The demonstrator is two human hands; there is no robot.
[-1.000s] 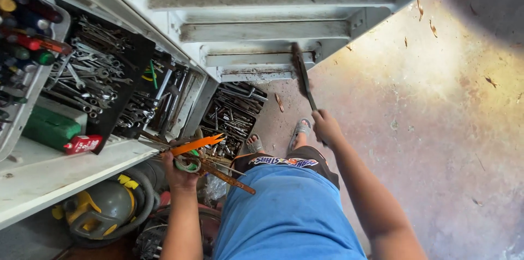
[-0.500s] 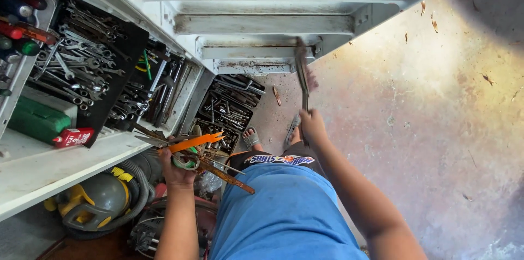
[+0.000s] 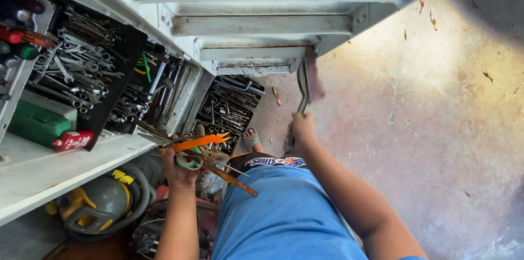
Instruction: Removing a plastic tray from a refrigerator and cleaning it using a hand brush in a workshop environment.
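Note:
My left hand (image 3: 178,168) grips a bundle of tools (image 3: 202,153): an orange flat tool, rusty metal rods and a green roll of tape. My right hand (image 3: 302,129) holds the handle of a long dark brush (image 3: 308,81), whose blurred bristle end points away from me beside the lowest open white drawer (image 3: 251,52). That drawer and the open ones above it look bare and dusty.
On the left a white bench (image 3: 49,170) carries black trays of wrenches (image 3: 87,69), a green case (image 3: 38,123) and a small red can. A tray of sockets and tools (image 3: 229,110) sits low. A grey and yellow vacuum (image 3: 101,205) stands below. Stained concrete floor (image 3: 436,129) lies right.
My right hand has pulled back toward me and swept the brush to the right off the lowest drawer's edge. My left hand keeps hold of its bundle, almost unmoved.

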